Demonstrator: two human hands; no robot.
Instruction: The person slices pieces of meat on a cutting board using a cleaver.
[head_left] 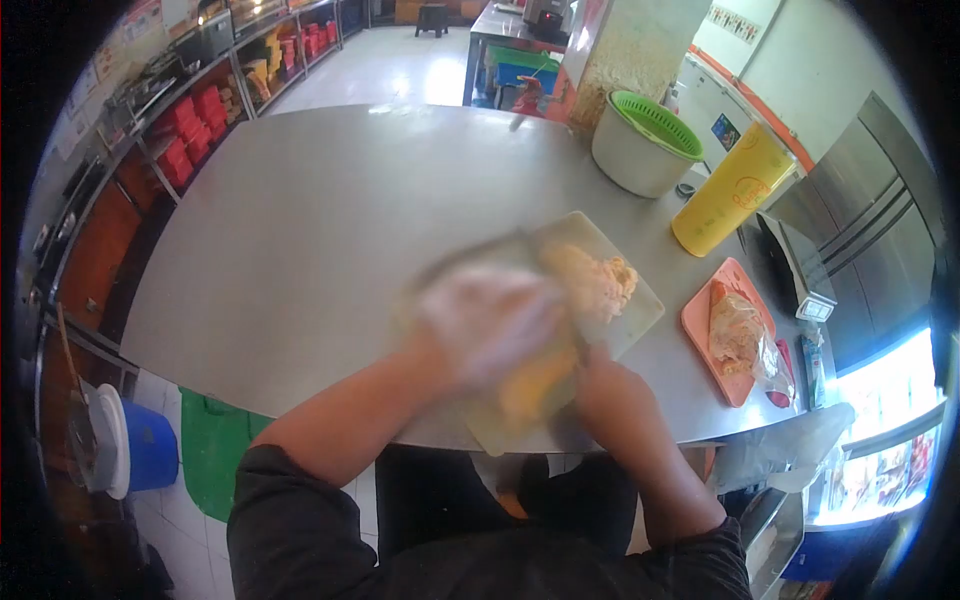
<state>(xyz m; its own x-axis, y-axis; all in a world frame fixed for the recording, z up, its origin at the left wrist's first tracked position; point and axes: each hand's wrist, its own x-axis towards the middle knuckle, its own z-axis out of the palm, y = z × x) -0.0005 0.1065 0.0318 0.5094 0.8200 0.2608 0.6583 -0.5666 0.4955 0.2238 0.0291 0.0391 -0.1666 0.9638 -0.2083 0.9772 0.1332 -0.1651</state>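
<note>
A pale cutting board (pixel 638 318) lies at the near edge of the metal table. Chopped pale orange food (pixel 608 287) is heaped on its far part, and a yellow piece (pixel 530 388) lies nearer to me. My left hand (pixel 490 318), in what looks like a clear glove, is over the board's left side, smeared by motion; its fingers cannot be made out. At the board's right side, my right hand (pixel 603 385) is closed round what looks like a knife handle, with a blurred dark blade beside the food.
Right of the board, a pink tray (pixel 740 386) holds a plastic bag of food (pixel 735 335). Beyond stand a yellow cylinder (pixel 733 190), a white tub with a green basket (pixel 640 150) and a scale (pixel 797 270). A blue bucket (pixel 150 447) stands left below the metal table (pixel 250 260).
</note>
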